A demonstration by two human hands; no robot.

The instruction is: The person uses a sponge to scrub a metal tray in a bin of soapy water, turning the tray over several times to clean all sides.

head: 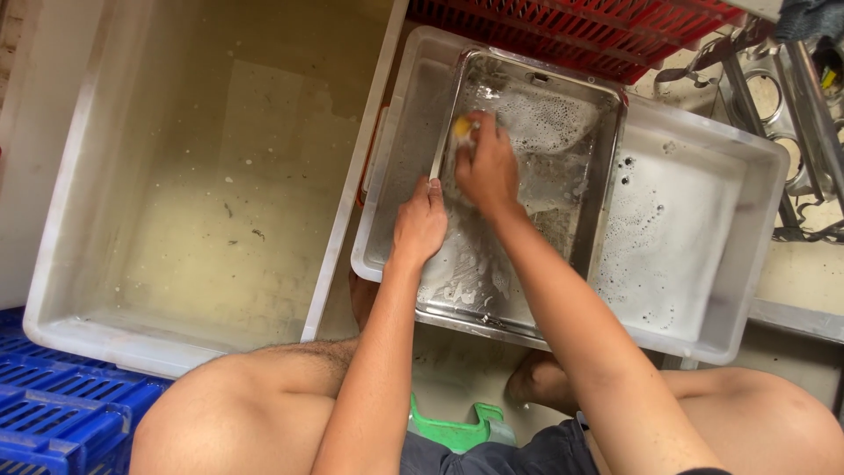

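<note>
2 bare hands are working inside a steel tray (563, 158) that is sitting tilted in a white soapy tub (703, 246). Clenched, the right hand (486, 167) is pressing a yellow sponge (462, 127) to the tray's floor, the sponge poking out beyond its fingertips. Left hand (420, 222) is gripping the tray's left rim, fingers curled over it.

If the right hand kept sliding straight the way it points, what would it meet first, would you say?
Probably the far wall of the steel tray; the right hand and its yellow sponge point up-frame along the soapy tray bottom.
</note>
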